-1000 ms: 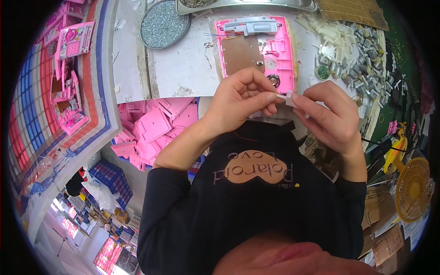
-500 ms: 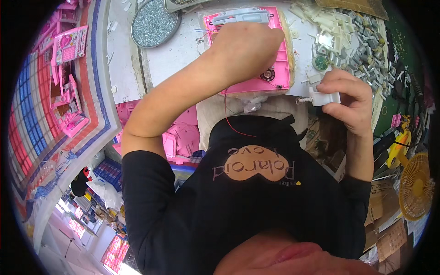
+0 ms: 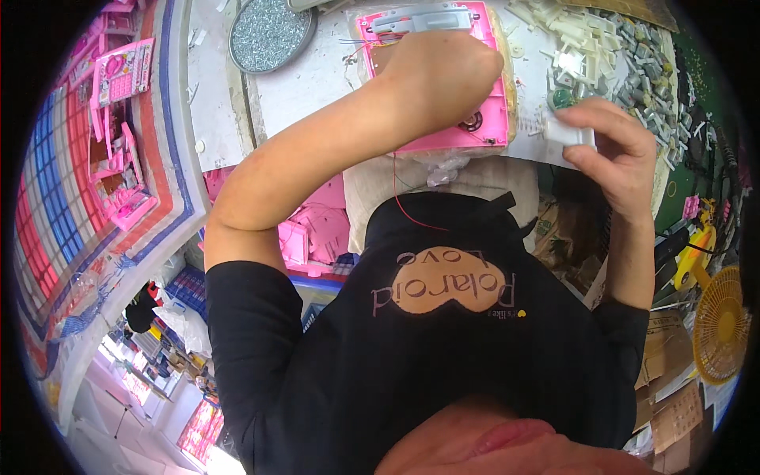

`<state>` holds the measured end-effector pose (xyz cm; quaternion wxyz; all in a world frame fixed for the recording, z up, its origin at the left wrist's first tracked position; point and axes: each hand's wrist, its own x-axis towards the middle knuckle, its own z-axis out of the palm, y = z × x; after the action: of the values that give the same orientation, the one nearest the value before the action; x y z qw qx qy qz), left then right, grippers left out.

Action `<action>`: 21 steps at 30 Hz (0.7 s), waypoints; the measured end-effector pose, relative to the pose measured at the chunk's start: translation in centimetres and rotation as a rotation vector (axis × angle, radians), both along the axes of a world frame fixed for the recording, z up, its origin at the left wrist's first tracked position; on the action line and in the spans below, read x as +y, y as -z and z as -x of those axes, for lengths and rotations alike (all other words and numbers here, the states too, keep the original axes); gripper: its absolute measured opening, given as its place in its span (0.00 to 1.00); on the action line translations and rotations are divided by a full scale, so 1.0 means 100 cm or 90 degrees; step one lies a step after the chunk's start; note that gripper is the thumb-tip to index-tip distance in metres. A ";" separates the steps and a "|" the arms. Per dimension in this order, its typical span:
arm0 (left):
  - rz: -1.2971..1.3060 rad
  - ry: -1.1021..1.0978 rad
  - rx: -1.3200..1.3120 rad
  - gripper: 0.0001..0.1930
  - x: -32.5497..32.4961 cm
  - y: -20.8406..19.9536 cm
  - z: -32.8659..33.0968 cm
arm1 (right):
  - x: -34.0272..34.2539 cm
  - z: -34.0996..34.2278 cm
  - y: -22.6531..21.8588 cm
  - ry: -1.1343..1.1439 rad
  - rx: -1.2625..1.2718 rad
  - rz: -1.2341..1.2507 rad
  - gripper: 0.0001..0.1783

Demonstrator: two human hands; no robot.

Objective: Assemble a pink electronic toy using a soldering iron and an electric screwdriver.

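My left hand (image 3: 443,75) is bent over an open pink plastic housing (image 3: 497,111), and its fingers are hidden beneath the back of the hand. Inside the housing, a long grey plastic piece (image 3: 419,21) lies along the far edge and a small round speaker (image 3: 472,121) shows beside my wrist. A thin red wire (image 3: 398,194) hangs over the near edge. To the right, my right hand (image 3: 613,150) pinches a white plastic part (image 3: 567,136) between thumb and fingers. A blurred coil-like shape shows at that part's left end.
A round tray of small metal screws (image 3: 271,36) stands at the far left of the white table. White and grey plastic parts (image 3: 586,47) are heaped at the far right. Pink casings (image 3: 321,226) lie below the table edge. A yellow fan (image 3: 719,313) stands low on the right.
The white part has turned in my right hand, which has shifted slightly right. My left hand stays over the housing, and the whole view has shifted a little.
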<state>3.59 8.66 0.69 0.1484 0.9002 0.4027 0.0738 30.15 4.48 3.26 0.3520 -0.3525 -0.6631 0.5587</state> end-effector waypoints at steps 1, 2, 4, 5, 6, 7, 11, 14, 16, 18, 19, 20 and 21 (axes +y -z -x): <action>-0.017 -0.007 -0.012 0.05 -0.002 0.001 -0.001 | 0.001 0.001 0.002 0.017 -0.026 -0.024 0.18; -0.033 -0.014 -0.023 0.04 -0.004 0.001 -0.002 | 0.003 0.002 0.006 0.034 -0.056 -0.053 0.18; -0.085 -0.027 -0.041 0.03 -0.010 0.005 -0.001 | 0.005 0.003 0.014 0.073 -0.119 -0.108 0.19; -0.121 -0.035 -0.046 0.04 -0.015 0.008 0.001 | 0.006 0.003 0.016 0.088 -0.152 -0.129 0.20; -0.156 -0.047 -0.050 0.05 -0.019 0.011 0.002 | 0.006 0.005 0.018 0.101 -0.172 -0.131 0.19; -0.173 -0.048 -0.092 0.05 -0.020 0.011 0.004 | 0.006 0.007 0.020 0.113 -0.193 -0.134 0.18; 0.003 -0.199 -0.350 0.04 -0.023 0.005 0.025 | 0.009 0.020 0.023 0.110 -0.245 -0.223 0.15; 0.047 -0.281 -0.479 0.04 -0.031 0.025 0.039 | 0.027 0.040 0.024 0.044 -0.254 -0.433 0.15; 0.022 -0.295 -0.516 0.04 -0.037 0.029 0.035 | 0.033 0.046 0.023 0.006 -0.293 -0.467 0.17; 0.007 -0.292 -0.510 0.04 -0.035 0.035 0.034 | 0.038 0.056 0.019 -0.027 -0.299 -0.523 0.19; -0.002 -0.291 -0.506 0.05 -0.034 0.037 0.034 | 0.040 0.060 0.018 -0.041 -0.309 -0.538 0.19; -0.005 -0.292 -0.502 0.05 -0.034 0.036 0.034 | 0.041 0.063 0.017 -0.055 -0.318 -0.553 0.19; -0.006 -0.291 -0.499 0.05 -0.035 0.033 0.033 | 0.042 0.064 0.017 -0.067 -0.329 -0.568 0.19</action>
<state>0.24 5.20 -2.59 0.2656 0.6931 0.5039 0.4417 23.78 8.73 1.56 0.2640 -0.2609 -0.9190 0.1333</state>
